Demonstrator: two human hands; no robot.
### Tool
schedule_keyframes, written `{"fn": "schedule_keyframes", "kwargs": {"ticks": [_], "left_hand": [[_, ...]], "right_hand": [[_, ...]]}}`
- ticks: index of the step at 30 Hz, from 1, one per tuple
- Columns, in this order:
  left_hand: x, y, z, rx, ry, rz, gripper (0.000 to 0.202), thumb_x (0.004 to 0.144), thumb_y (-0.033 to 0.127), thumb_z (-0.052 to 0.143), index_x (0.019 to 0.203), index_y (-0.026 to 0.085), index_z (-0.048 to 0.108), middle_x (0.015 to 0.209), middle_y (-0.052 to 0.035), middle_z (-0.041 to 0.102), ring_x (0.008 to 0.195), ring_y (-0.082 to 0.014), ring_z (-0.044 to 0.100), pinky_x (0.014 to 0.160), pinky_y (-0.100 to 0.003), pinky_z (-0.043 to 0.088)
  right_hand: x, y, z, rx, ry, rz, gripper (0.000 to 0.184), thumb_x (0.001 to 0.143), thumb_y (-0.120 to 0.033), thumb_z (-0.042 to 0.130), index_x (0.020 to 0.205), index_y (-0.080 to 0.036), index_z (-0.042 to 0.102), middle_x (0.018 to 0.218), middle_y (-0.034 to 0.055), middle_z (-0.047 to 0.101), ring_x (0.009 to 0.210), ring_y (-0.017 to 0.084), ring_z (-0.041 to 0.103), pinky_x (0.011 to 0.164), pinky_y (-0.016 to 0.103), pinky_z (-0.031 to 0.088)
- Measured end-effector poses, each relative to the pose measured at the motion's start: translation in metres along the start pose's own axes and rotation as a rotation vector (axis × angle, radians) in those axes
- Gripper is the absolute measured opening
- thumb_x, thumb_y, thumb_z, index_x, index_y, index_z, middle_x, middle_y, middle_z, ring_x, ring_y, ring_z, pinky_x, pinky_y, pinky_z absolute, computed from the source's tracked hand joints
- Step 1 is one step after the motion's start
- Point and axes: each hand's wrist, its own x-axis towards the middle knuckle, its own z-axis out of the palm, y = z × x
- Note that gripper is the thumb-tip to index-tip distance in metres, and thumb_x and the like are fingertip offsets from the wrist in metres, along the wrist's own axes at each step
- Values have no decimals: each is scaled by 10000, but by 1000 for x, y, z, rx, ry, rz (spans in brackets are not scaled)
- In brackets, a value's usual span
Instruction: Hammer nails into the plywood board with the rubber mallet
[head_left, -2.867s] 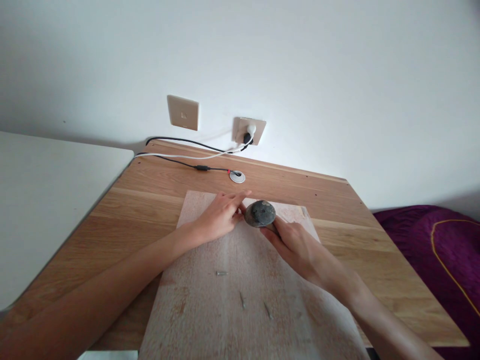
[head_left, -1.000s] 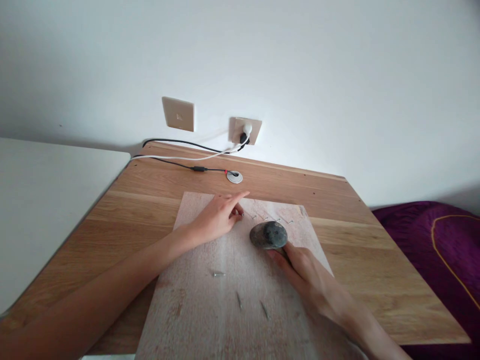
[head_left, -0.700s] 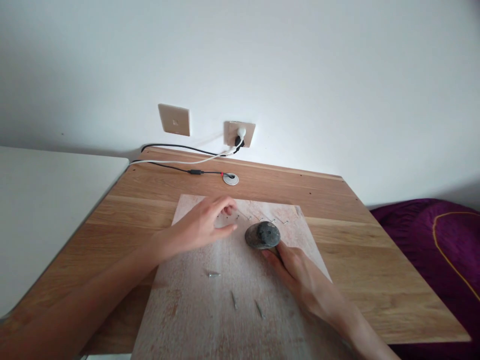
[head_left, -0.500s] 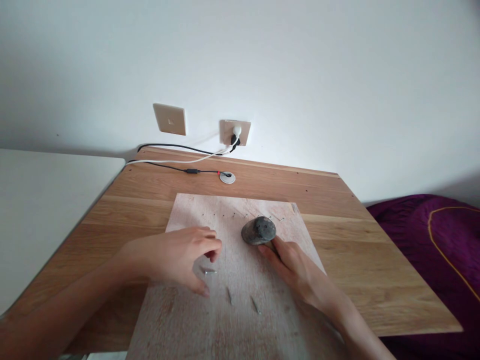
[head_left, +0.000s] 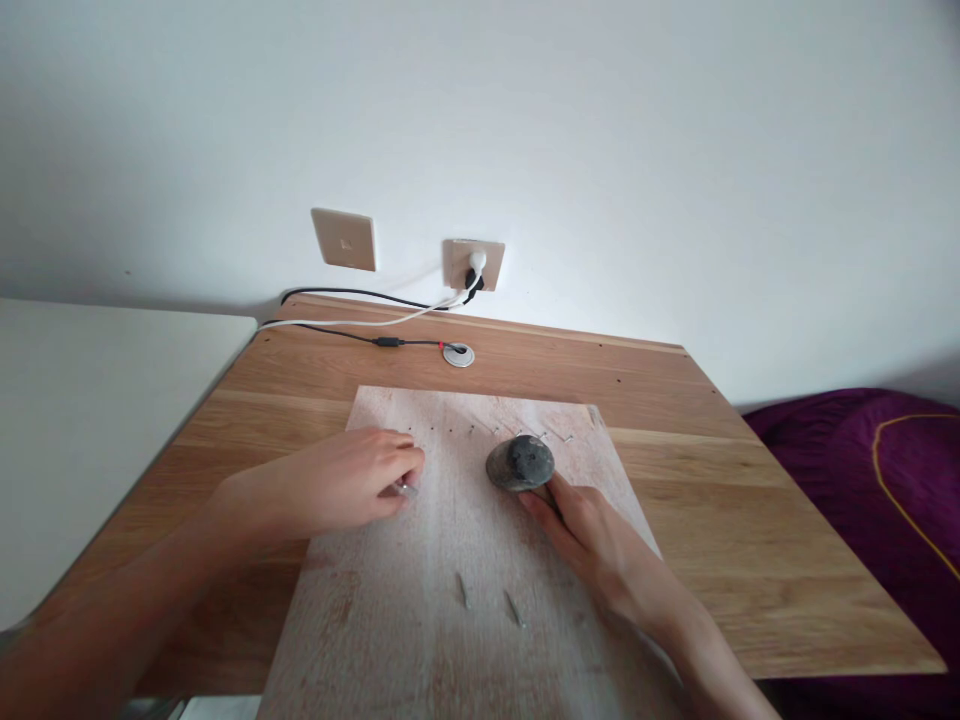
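A pale wooden board (head_left: 450,560) lies on a wooden table (head_left: 712,500). My left hand (head_left: 341,480) hovers over the board's left part, fingers pinched on a small metal nail (head_left: 406,489). My right hand (head_left: 592,545) rests on the board and grips a dark grey round stone (head_left: 520,463) from behind. A row of several small nails (head_left: 480,432) stands driven in near the board's far edge. Two loose nails (head_left: 487,598) lie on the board between my arms.
Black and white cables (head_left: 360,320) run across the table's far edge to a wall socket (head_left: 472,263); a round cable grommet (head_left: 457,354) sits there too. A white surface (head_left: 90,400) adjoins the table on the left. Purple fabric (head_left: 862,470) lies to the right.
My left hand left the row of nails, drew back toward me and picked up the loose nail on the left. My right hand lowered the stone onto the board.
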Motion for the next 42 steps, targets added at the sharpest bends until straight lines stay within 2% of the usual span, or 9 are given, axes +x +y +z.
{"fn": "schedule_keyframes", "kwargs": {"ticks": [3, 7, 12, 16, 20, 25, 30, 36, 42], "left_hand": [[-1, -1, 3, 66, 10, -44, 146, 864, 91, 594, 936, 216, 623, 947, -19, 669, 913, -213, 654, 806, -325, 433], [1, 2, 9, 89, 38, -35, 158, 865, 61, 554, 880, 213, 596, 923, -21, 647, 894, -204, 647, 798, -317, 429], [2, 6, 7, 84, 34, -26, 139, 855, 71, 557, 824, 205, 576, 929, -23, 629, 873, -196, 631, 771, -313, 417], [3, 6, 5, 76, 60, -42, 154, 807, 62, 568, 758, 205, 544, 822, -5, 613, 772, -184, 598, 715, -311, 392], [9, 2, 0, 11, 163, -8, 149, 848, 69, 565, 786, 203, 582, 801, 8, 645, 766, -174, 606, 731, -301, 406], [36, -5, -6, -263, 411, 49, 111, 914, 118, 623, 887, 195, 699, 859, 4, 711, 765, -144, 629, 728, -266, 458], [64, -13, 5, -367, 575, 22, 90, 902, 123, 704, 902, 180, 773, 893, -21, 742, 762, -132, 652, 717, -254, 483], [72, -25, 33, -407, 675, -6, 117, 921, 134, 684, 987, 181, 769, 964, -41, 804, 843, -165, 717, 779, -282, 536], [70, -25, 36, -404, 677, 13, 34, 918, 170, 715, 896, 182, 738, 874, -20, 776, 816, -162, 707, 813, -292, 553]], "right_hand": [[1, -1, 0, -2, 1, -4, 297, 1135, -465, 355, 949, -272, 485, 793, 29, 690, 728, 258, 676, 680, 354, 394], [2, -1, -1, -4, 8, -12, 319, 1129, -474, 360, 907, -274, 472, 783, 30, 686, 716, 251, 676, 673, 350, 400], [1, -1, -1, 1, 12, -21, 318, 1126, -467, 354, 912, -267, 478, 782, 39, 695, 700, 246, 666, 666, 349, 397], [1, -2, -1, -5, 4, -11, 331, 1126, -488, 354, 916, -263, 476, 790, 48, 698, 710, 252, 665, 681, 352, 387], [1, -2, 0, 13, 10, -16, 338, 1126, -494, 364, 916, -259, 486, 793, 51, 708, 685, 245, 655, 669, 349, 378], [2, -1, 0, 6, 28, -19, 339, 1116, -486, 392, 875, -264, 477, 779, 53, 715, 665, 242, 654, 653, 347, 386], [2, -5, -2, 16, 7, -14, 337, 1109, -501, 361, 879, -273, 456, 744, 34, 671, 667, 251, 653, 657, 348, 385], [1, -5, -2, 17, 4, 0, 323, 1115, -478, 354, 885, -273, 455, 780, 43, 674, 712, 253, 648, 682, 346, 378], [1, -1, 1, 15, 7, -12, 301, 1119, -444, 375, 888, -269, 455, 794, 46, 681, 713, 251, 653, 679, 350, 371]]}}
